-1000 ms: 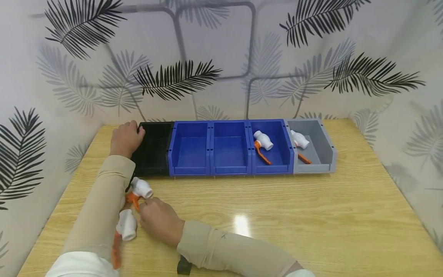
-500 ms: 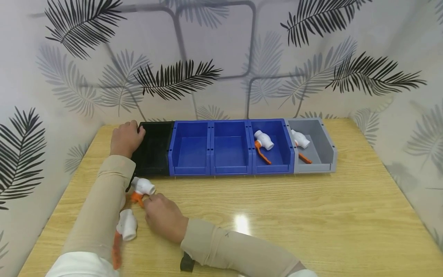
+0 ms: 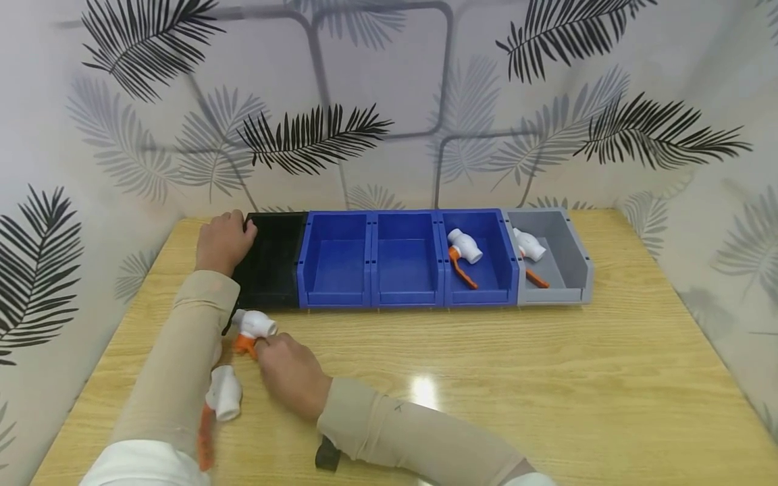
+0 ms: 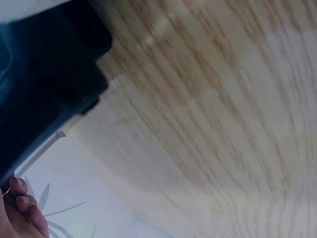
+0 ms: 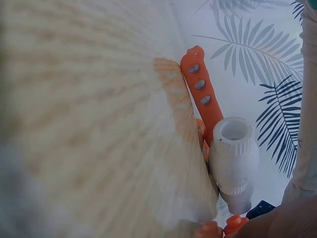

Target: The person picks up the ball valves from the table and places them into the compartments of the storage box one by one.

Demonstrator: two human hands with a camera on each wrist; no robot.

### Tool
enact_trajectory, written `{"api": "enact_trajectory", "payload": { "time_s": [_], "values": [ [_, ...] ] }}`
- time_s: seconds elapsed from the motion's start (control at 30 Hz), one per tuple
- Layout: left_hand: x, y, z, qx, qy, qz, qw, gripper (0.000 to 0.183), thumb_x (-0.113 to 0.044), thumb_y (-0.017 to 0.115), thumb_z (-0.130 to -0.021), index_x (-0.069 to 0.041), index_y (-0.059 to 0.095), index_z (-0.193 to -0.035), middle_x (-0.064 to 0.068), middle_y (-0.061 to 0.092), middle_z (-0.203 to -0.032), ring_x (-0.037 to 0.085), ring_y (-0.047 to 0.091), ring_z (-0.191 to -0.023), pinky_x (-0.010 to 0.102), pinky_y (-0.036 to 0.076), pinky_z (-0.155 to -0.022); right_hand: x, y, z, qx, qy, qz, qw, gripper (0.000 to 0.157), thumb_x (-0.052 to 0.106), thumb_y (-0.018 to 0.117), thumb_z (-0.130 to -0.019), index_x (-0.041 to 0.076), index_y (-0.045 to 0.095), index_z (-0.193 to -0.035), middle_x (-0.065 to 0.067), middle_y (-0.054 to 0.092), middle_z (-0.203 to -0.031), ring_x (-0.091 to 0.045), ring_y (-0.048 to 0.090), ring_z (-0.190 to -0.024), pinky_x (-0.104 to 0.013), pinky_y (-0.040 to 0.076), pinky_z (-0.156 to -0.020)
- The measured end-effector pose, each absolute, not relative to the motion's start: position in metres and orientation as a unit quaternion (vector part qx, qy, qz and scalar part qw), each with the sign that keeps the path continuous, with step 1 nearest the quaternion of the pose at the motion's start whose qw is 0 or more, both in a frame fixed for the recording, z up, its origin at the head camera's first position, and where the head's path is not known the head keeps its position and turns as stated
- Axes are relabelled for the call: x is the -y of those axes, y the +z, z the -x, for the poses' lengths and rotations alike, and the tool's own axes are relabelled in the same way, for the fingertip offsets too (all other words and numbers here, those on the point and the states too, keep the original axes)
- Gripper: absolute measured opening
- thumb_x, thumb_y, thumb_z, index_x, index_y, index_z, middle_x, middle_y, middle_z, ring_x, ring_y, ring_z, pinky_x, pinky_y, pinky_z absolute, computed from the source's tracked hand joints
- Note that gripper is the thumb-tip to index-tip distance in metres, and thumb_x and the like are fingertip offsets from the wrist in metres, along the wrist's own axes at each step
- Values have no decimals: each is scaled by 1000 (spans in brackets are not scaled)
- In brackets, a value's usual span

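Note:
In the head view my left hand (image 3: 223, 243) grips the left rim of the black bin (image 3: 270, 263). The left wrist view shows my curled fingers (image 4: 27, 208) at the far end of that dark bin (image 4: 44, 79). My right hand (image 3: 294, 374) pinches the orange lever of a white ball valve (image 3: 257, 324), just in front of the black bin. A second white valve (image 3: 225, 393), its orange lever pointing toward me, lies beside my left forearm; the right wrist view shows this valve (image 5: 233, 158) close up. Behind my left sleeve, another white piece is mostly hidden.
Right of the black bin stand three blue bins (image 3: 334, 300) and a grey bin (image 3: 571, 260), joined in a row along the patterned wall. One valve (image 3: 467, 247) lies in the rightmost blue bin, another valve (image 3: 530, 246) in the grey one. The wooden table (image 3: 516, 378) extends right.
My right hand has shifted slightly right and away from me, turning the pinched valve a little and sliding it right. My left hand stays on the black bin's rim.

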State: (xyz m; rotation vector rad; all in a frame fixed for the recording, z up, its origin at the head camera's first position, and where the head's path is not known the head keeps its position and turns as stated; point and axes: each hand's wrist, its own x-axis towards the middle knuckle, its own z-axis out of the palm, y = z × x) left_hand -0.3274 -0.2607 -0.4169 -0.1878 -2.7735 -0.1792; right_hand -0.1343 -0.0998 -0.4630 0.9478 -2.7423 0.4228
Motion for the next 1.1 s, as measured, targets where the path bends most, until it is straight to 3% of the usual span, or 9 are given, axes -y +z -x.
{"api": "enact_trajectory", "payload": {
  "time_s": [0.3, 0.67, 1.1],
  "values": [
    [259, -418, 331, 980, -63, 69, 176, 31, -22, 43, -93, 2, 47, -73, 22, 51, -67, 41, 52, -60, 53, 39, -56, 88, -458, 137, 938, 143, -308, 63, 5, 13, 63, -83, 13, 63, -87, 3, 60, -80, -8, 51, -68, -18, 43, -54],
    [258, -415, 324, 975, -71, 78, 196, 29, -19, 47, -91, 2, 47, -70, 22, 51, -65, 42, 52, -57, 54, 39, -54, 75, -462, 136, 931, 106, -336, 100, 6, 14, 63, -84, 13, 65, -89, 3, 62, -84, -10, 51, -69, -18, 43, -58],
    [261, -417, 326, 976, -70, 78, 192, 31, -20, 45, -92, 3, 48, -72, 23, 52, -67, 43, 52, -60, 56, 39, -57, 60, -455, 132, 928, 96, -350, 86, 6, 14, 59, -88, 12, 64, -91, 3, 58, -83, -7, 53, -71, -17, 45, -56]
  ]
}}
